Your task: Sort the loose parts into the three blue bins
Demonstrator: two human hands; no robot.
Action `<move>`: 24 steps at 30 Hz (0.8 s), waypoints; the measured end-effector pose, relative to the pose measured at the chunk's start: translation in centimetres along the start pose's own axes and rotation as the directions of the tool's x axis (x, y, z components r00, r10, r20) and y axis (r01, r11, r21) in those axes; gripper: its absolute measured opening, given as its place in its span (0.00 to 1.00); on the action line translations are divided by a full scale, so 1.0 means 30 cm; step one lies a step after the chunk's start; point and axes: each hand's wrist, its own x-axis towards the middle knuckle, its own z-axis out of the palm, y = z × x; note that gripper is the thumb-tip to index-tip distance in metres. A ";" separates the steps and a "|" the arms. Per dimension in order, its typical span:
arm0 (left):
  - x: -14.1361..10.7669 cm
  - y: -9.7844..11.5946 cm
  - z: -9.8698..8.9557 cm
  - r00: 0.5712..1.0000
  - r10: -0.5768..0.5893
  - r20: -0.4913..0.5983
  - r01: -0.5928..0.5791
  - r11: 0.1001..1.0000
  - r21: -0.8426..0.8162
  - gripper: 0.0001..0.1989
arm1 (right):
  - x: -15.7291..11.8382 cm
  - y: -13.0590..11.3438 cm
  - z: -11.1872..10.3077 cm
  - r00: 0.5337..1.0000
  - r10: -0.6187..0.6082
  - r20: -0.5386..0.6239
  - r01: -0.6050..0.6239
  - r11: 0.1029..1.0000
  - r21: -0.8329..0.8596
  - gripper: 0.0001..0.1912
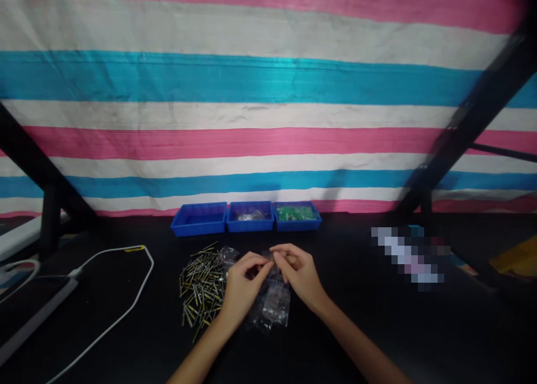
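My left hand (pixel 245 280) and my right hand (pixel 300 272) meet over the black table, thumbs and fingers closed in a pinch. Between their fingertips is what looks like the top of a small clear plastic bag (pixel 273 275); fine detail there is too small to tell. More clear plastic bags (pixel 276 304) lie under and between the hands, partly hidden by them. Just left of my left hand spreads a loose pile of thin metal and yellow sticks (pixel 203 286), too small to name surely. Another clear bag (pixel 229 254) rests at the pile's upper right.
Three blue trays stand in a row behind the hands: a bare left tray (pixel 199 219), a middle tray (pixel 250 225) with clear bags, and a right tray (pixel 297 225) with green circuit boards (pixel 296 212). A white cable (pixel 140 291) and a flat device (pixel 37 311) lie left.
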 end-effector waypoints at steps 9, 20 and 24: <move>-0.002 -0.005 0.010 0.998 -0.003 -0.061 0.002 1.000 -0.013 0.08 | 0.026 0.011 -0.026 0.997 0.012 -0.079 -0.013 1.000 -0.020 0.14; 0.001 -0.030 0.008 0.997 -0.019 -0.079 0.021 0.999 0.025 0.10 | 0.010 0.040 0.009 0.999 0.044 -0.018 -0.044 0.998 -0.040 0.10; -0.007 -0.035 0.009 0.989 -0.089 -0.119 0.085 0.996 -0.041 0.09 | 0.006 0.046 0.014 0.996 0.085 0.011 -0.084 0.996 -0.032 0.11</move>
